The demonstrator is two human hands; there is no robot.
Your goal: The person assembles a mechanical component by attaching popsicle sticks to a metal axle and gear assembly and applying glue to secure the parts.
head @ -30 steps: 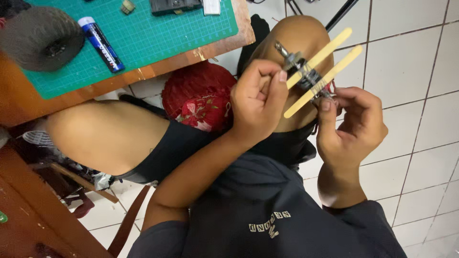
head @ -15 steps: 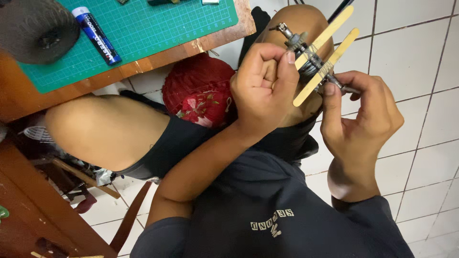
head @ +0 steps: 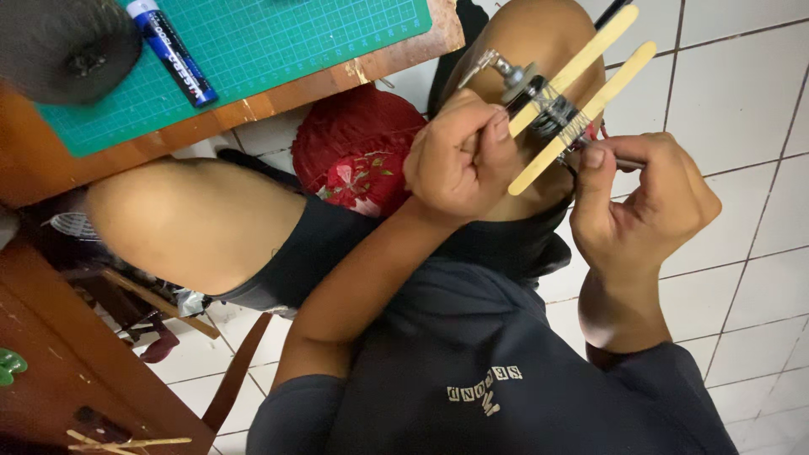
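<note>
Wooden sticks (head: 581,93) — middle behind fingers (head: 594,164)

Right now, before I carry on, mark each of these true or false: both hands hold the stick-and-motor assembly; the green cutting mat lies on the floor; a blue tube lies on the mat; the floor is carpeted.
1. Both the left hand and the right hand hold the stick-and-motor assembly: true.
2. The green cutting mat lies on the floor: false, it lies on the wooden table.
3. A blue tube lies on the mat: true.
4. The floor is carpeted: false, white tiles.
</note>
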